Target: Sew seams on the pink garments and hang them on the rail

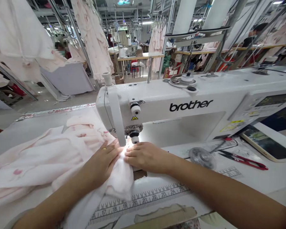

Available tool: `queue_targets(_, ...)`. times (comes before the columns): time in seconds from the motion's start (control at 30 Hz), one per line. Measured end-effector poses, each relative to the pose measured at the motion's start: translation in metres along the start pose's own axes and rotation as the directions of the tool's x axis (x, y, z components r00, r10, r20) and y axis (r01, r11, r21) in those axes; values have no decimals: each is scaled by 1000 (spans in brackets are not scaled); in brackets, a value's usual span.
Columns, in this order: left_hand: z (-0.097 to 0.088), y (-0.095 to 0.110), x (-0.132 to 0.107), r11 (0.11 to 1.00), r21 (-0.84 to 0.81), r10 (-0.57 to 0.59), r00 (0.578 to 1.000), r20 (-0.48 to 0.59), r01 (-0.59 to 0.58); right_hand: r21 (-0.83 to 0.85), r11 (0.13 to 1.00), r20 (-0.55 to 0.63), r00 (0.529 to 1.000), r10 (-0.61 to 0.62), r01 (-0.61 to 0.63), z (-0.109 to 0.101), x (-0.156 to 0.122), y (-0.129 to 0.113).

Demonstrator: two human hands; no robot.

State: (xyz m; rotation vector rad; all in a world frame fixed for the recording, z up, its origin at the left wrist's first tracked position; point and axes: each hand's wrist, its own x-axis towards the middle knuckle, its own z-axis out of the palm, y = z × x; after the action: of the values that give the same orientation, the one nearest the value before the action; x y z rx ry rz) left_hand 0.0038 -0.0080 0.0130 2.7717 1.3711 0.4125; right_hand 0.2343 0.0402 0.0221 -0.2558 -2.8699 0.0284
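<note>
A pale pink garment (pixel 78 141) with darker pink spots spreads over the left of the table and runs under the needle area of a white sewing machine (pixel 157 98). On the cloth, left of the lit needle area, my left hand (pixel 106 159) lies flat with its fingers stretched forward. My right hand (pixel 145 156) lies just right of the needle area, fingers extended and its fingertips on the cloth edge. Both hands press from above, close together. The needle and the seam are lost in glare, and what lies under the fingertips is hidden.
Red-handled thread snips (pixel 245 159), a clear round plastic piece (pixel 202 157) and a phone (pixel 269 141) lie at right. A ruler tape (pixel 143 200) runs along the table front. Thread cones (pixel 184 16) stand above the machine. Hanging garments (pixel 92 38) and a person (pixel 62 49) are beyond.
</note>
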Motion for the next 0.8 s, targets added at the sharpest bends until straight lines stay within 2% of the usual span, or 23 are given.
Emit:
queue_targets(0.2, -1, -16, 18, 998, -65, 8, 1000, 23, -6, 0, 995, -27, 995, 99, -99, 4, 2, 7)
queue_targets(0.4, -10, -19, 24, 997, -67, 50, 998, 31, -47, -2, 994, -25, 994, 106, -106, 3, 1, 5)
queue_targets(0.47, -12, -18, 25, 996, -72, 48, 998, 50, -45, -25, 998, -29, 997, 64, -65, 1, 0, 2)
queue_targets(0.57, -16, -17, 25, 998, -50, 44, 996, 71, -41, -93, 993, -39, 996, -76, 72, -2, -1, -4)
queue_targets(0.67, -25, -11, 19, 995, 7, 99, 994, 40, -100, -170, 970, -63, 980, -188, 175, -3, -2, -9)
queue_targets(0.73, -35, -2, 13, 987, 15, 159, 987, 15, -160, -191, 969, -126, 975, -184, 158, -1, -4, -10)
queue_targets(0.8, -41, 11, 9, 980, 2, 199, 980, 4, -199, -172, 982, -231, 965, -122, 83, 4, -5, -10)
